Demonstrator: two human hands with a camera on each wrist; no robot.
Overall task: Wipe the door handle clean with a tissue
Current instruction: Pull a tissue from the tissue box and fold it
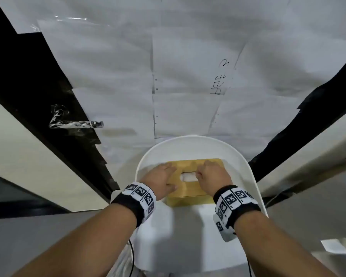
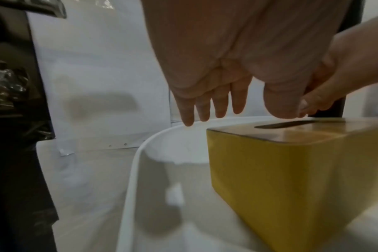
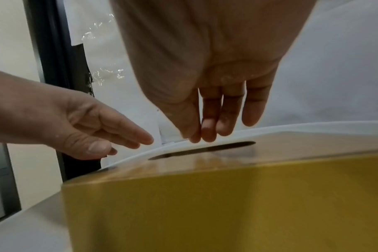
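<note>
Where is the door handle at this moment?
In the head view the door handle sticks out from the black door frame at the left, wrapped in clear film, up and left of the tissue box; neither hand touches it.

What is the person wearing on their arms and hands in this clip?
Both forearms are bare, with no sleeves or gloves. Each wrist carries a black band ringed with white tiles printed with black square markers; the right band is alike. A thin black cable hangs below the left arm.
</note>
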